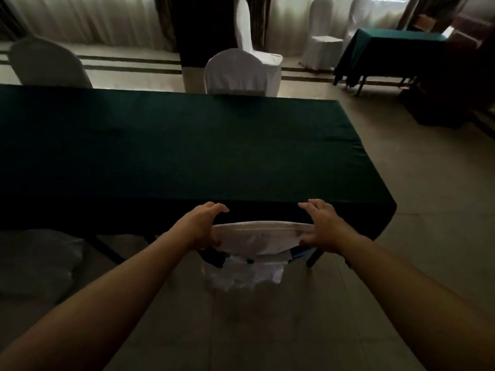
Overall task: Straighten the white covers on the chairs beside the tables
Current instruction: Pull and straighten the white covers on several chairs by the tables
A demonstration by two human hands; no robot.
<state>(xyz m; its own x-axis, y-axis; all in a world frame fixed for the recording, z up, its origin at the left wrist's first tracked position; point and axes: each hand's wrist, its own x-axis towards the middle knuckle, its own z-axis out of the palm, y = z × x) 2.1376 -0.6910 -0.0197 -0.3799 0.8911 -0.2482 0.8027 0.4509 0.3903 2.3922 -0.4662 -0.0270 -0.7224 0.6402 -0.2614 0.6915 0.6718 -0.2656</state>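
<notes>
A chair with a white cover (257,238) stands pushed in at the near edge of a long table under a dark green cloth (171,145). The cover sits only over the top of the chair back; below it the dark frame shows and more white fabric hangs bunched. My left hand (202,227) grips the left top corner of the chair back, thumb below and fingers curled over the top. My right hand (322,226) holds the right top corner the same way.
Two white-covered chairs (237,72) (48,64) stand at the table's far side, another one (32,261) at my near left. More covered chairs (325,44) and a second green table (393,46) lie at the back right. Tiled floor (417,162) runs along the right.
</notes>
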